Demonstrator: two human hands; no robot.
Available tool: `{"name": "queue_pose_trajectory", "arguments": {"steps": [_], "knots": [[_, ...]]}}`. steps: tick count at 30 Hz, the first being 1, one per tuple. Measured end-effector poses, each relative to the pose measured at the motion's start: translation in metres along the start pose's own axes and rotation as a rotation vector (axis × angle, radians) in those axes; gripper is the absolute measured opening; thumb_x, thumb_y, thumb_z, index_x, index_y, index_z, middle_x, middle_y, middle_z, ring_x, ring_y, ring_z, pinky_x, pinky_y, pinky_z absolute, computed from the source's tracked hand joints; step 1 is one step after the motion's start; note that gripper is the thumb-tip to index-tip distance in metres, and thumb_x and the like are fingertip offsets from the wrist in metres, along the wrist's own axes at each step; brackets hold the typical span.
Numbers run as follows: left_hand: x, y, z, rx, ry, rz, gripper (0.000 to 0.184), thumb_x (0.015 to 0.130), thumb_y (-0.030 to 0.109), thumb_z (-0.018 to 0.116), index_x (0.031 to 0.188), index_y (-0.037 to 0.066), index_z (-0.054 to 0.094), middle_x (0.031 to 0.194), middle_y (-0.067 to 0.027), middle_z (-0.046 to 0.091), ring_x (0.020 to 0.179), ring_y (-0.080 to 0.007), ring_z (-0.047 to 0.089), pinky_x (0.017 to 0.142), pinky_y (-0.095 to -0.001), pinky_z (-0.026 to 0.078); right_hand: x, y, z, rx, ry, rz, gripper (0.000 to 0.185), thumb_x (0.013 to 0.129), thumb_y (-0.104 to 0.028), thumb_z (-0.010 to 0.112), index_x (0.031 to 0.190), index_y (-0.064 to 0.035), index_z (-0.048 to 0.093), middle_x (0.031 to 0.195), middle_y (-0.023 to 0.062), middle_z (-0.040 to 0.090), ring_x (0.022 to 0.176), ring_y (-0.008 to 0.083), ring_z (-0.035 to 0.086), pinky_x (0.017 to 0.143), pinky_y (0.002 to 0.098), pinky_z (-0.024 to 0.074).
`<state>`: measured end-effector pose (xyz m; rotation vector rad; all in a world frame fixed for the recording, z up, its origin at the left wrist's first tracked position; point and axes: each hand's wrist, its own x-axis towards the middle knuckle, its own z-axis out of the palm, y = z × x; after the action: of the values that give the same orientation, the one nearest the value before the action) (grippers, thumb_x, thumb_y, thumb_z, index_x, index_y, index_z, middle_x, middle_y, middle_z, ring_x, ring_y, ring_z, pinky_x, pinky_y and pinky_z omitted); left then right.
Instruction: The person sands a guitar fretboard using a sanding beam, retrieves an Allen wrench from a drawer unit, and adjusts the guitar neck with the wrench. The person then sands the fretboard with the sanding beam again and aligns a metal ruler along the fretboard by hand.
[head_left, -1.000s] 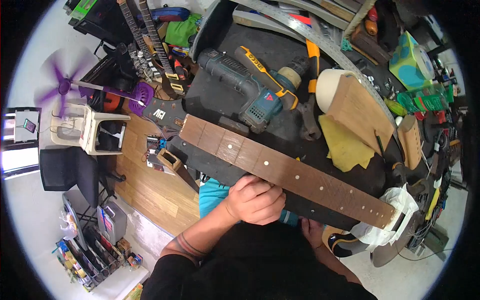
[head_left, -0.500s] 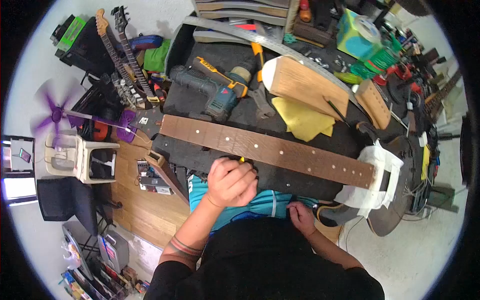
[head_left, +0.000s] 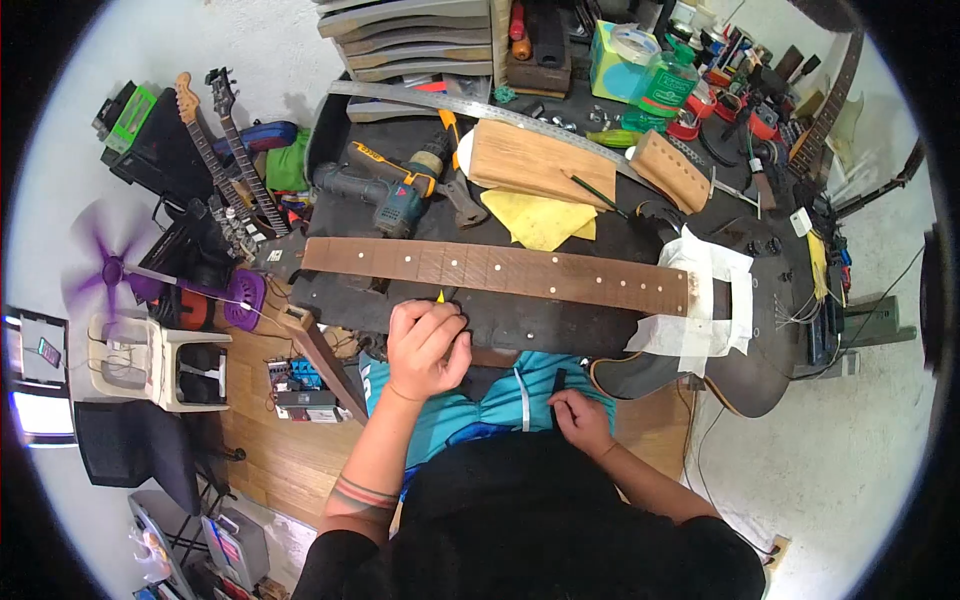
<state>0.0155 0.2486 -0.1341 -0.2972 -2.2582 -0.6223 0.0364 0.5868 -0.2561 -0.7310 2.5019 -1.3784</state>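
A brown guitar fingerboard [head_left: 475, 277] with pale dots lies face up across mid-frame, white tape [head_left: 701, 253] around its right end, a small yellow tip [head_left: 441, 297] just below.

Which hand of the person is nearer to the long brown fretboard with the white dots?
The left. The left hand is curled just on the person's side of the fretboard; the right hand is farther from it, down by the turquoise cloth.

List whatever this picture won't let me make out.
All in the head view:
- Yellow-tipped object: mostly hidden by the left hand.
- Guitar body: partly hidden under white covering.
- Purple fan: blades blurred by motion.
- Green bottle: label print too small.
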Motion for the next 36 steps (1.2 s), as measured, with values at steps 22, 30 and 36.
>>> {"name": "queue_pose_trajectory", "arguments": {"steps": [22,30,36], "knots": [[-0.003,0.01,-0.015,-0.047,-0.016,-0.009,0.024,0.079,0.008,0.081,0.102,0.004,0.075,0.114,-0.01,0.077,0.106,-0.0342,0.069,0.095,-0.0474,0.055,-0.008,-0.005,-0.003,-0.021,-0.037,0.049,0.011,0.108,-0.02,0.068,0.111,-0.012,0.075,0.091,0.0153,0.077,0.081,0.0368,0.077,0.073,0.0451,0.0592],[0.019,0.029,-0.041,0.001,-0.015,0.112,0.035,0.08,0.013,0.083,0.113,0.008,0.075,0.122,-0.01,0.073,0.106,-0.0372,0.066,0.1,-0.0514,0.051,-0.012,-0.004,-0.004,-0.024,-0.002,0.014,0.012,0.108,-0.023,0.068,0.111,-0.0129,0.075,0.091,0.0133,0.077,0.078,0.0354,0.076,0.071,0.0451,0.0592],[0.197,0.007,-0.099,0.115,0.109,0.293,0.03,0.081,0.004,0.079,0.111,0.005,0.071,0.112,-0.016,0.072,0.108,-0.0397,0.067,0.099,-0.0513,0.052,-0.012,0.007,0.002,-0.034,0.031,0.009,0.012,0.107,-0.025,0.069,0.109,-0.016,0.078,0.094,0.0128,0.079,0.082,0.0355,0.078,0.072,0.0453,0.0609]]}}
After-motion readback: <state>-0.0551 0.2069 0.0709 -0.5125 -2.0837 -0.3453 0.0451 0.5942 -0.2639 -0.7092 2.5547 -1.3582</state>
